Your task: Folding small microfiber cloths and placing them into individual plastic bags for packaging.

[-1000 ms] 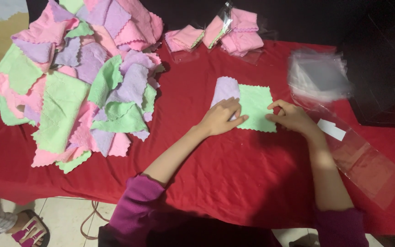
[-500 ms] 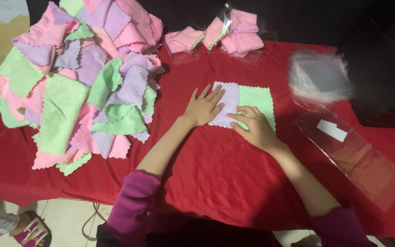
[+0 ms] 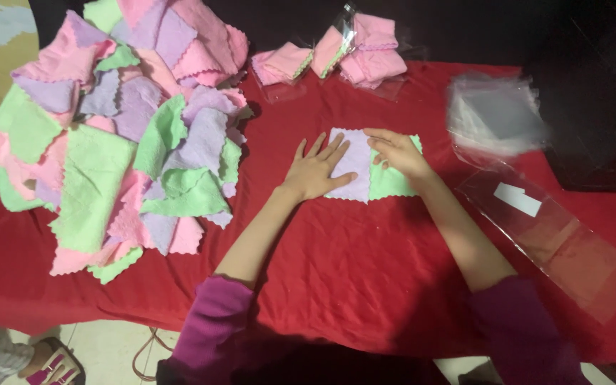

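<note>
A small lilac cloth (image 3: 354, 158) lies folded over a green cloth (image 3: 392, 183) on the red table cover (image 3: 336, 271). My left hand (image 3: 315, 170) rests flat, fingers spread, on the lilac cloth's left edge. My right hand (image 3: 395, 151) presses on the seam where lilac meets green, fingers pointing left. Neither hand grips anything.
A big heap of pink, green and lilac cloths (image 3: 115, 135) covers the left side. Folded pink cloths in clear bags (image 3: 336, 55) lie at the back. A stack of clear bags (image 3: 497, 114) and one flat clear bag (image 3: 550, 232) lie to the right. A sandalled foot (image 3: 44, 360) shows at the bottom left.
Both hands slid left across the cloths, flattening the lilac one further over the green one. The left hand went from closed to spread flat.
</note>
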